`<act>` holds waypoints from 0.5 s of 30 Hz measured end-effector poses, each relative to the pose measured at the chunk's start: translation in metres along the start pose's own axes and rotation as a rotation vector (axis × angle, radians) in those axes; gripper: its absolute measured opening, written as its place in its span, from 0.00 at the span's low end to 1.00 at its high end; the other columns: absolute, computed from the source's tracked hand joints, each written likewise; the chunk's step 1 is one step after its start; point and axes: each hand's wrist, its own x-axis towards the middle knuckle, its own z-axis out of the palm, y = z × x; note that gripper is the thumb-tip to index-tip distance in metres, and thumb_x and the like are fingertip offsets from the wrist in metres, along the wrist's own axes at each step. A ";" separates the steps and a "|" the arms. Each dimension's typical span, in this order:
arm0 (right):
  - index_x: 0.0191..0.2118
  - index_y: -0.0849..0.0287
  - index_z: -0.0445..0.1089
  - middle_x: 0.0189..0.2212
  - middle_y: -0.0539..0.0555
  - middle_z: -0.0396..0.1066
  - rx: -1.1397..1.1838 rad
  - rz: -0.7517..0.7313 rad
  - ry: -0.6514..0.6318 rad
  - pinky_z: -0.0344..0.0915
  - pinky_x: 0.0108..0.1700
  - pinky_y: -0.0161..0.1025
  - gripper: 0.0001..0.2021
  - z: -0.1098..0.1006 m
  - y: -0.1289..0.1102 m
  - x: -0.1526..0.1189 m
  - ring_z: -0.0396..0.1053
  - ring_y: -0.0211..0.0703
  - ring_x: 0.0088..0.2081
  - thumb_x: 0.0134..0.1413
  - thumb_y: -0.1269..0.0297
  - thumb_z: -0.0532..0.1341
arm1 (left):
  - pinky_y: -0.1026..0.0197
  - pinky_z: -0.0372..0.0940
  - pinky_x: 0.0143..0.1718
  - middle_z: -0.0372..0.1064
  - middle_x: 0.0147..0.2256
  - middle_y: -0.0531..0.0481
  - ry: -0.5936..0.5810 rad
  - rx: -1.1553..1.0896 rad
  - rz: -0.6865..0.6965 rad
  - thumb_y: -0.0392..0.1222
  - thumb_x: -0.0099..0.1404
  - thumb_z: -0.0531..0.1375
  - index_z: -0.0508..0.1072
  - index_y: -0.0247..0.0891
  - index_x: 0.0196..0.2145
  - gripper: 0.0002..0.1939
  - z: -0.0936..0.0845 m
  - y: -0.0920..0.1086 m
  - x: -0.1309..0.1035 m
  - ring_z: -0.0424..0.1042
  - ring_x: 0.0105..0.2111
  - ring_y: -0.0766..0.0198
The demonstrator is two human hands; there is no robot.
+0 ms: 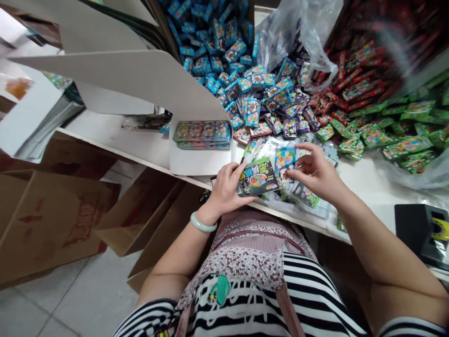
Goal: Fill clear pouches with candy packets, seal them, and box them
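My left hand point(226, 189), with a pale green bangle point(203, 223) on its wrist, is closed around the left side of a black and green printed packet point(258, 179). The packet lies tilted over the bench's front edge. Just to its right, my right hand point(317, 172) pinches a small blue candy box point(285, 160) between thumb and fingers. The box is beside the packet's right edge; whether they touch I cannot tell. Beneath both hands are clear plastic bags and more printed packets point(307, 194), partly hidden.
Loose blue boxes point(219, 35), red packs point(365, 84) and green packs point(407, 145) are heaped behind my hands, with a clear plastic bag point(305, 32) among them. A white holder point(192, 161) with stacked small boxes point(203, 133) stands left. Cardboard cartons point(52, 224) stand below.
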 end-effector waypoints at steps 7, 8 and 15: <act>0.54 0.55 0.59 0.25 0.45 0.67 0.181 0.043 -0.157 0.59 0.25 0.33 0.24 -0.008 0.003 -0.013 0.65 0.35 0.24 0.55 0.55 0.65 | 0.42 0.65 0.55 0.60 0.53 0.37 -0.042 -0.031 0.038 0.65 0.54 0.67 0.52 0.40 0.68 0.53 -0.004 0.011 0.001 0.65 0.53 0.46; 0.54 0.55 0.58 0.25 0.44 0.66 0.183 0.038 -0.137 0.58 0.25 0.33 0.24 -0.009 0.002 -0.015 0.64 0.34 0.24 0.55 0.56 0.65 | 0.42 0.65 0.55 0.59 0.53 0.37 -0.045 -0.040 0.036 0.65 0.54 0.67 0.52 0.40 0.68 0.53 -0.005 0.012 0.001 0.65 0.53 0.46; 0.54 0.55 0.62 0.25 0.45 0.65 0.132 0.034 -0.238 0.61 0.27 0.34 0.22 -0.009 0.000 -0.016 0.65 0.36 0.26 0.54 0.59 0.64 | 0.40 0.64 0.56 0.59 0.55 0.37 -0.137 -0.073 0.056 0.65 0.53 0.68 0.52 0.42 0.68 0.53 -0.002 0.020 0.003 0.64 0.55 0.44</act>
